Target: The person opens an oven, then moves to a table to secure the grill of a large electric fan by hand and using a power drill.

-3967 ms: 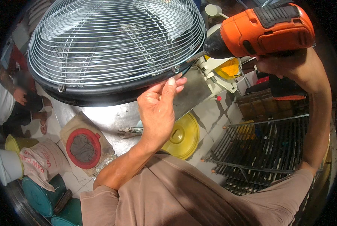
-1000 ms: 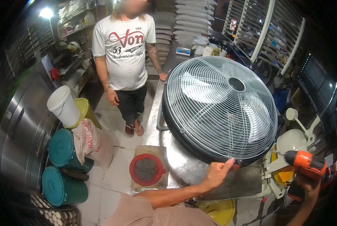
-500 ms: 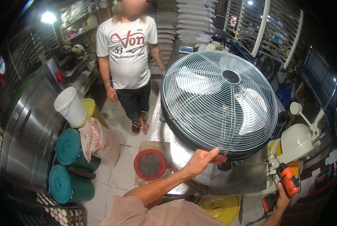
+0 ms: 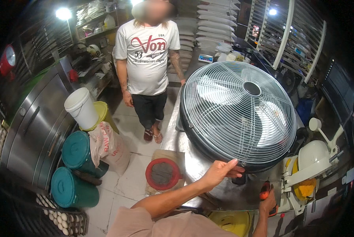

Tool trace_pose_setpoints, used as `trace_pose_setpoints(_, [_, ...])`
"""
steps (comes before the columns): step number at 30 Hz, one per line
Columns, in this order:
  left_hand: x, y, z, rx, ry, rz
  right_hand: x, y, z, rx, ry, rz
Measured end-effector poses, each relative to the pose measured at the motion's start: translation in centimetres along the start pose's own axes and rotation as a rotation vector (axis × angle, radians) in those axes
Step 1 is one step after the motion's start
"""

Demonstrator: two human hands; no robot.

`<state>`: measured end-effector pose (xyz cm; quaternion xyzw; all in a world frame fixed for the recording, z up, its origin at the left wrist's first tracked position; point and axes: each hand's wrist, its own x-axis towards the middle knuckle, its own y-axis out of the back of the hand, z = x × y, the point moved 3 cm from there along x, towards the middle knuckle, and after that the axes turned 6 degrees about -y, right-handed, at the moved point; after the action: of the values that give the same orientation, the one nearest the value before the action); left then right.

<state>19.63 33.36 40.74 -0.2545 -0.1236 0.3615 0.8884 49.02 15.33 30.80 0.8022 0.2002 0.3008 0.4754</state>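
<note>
A large round fan (image 4: 208, 130) with a silver wire guard and black rim lies face up on a metal table (image 4: 194, 158). My left hand (image 4: 220, 172) is at the fan's near edge, thumb on the rim and fingers curled just under it. My right hand (image 4: 268, 203) grips an orange and black cordless drill (image 4: 265, 192) beside the table's near right corner. The drill points away from me, and its lower part is partly covered by my hand.
Across the table's left side stands a person (image 4: 145, 67), one hand at its edge. A cream stand mixer (image 4: 313, 154) is to the right. Teal lidded bins (image 4: 72, 189), a white bucket (image 4: 81, 108), a sack (image 4: 109, 148) and egg trays (image 4: 64, 217) are on the left.
My right hand has brought the drill leftward and in toward the table, turning it to point away. My left hand stays at the fan's rim. The whole view has shifted slightly.
</note>
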Motion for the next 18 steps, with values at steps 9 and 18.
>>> trace_pose_setpoints(9, [-2.9,1.9,-1.1,0.180,0.078,-0.256,1.0,-6.8,1.5,0.032,0.058,-0.088])
trace_pose_setpoints(18, [-6.6,8.7,-0.7,0.963,0.067,-0.073,0.7,-8.5,3.8,-0.073,-0.058,-0.271])
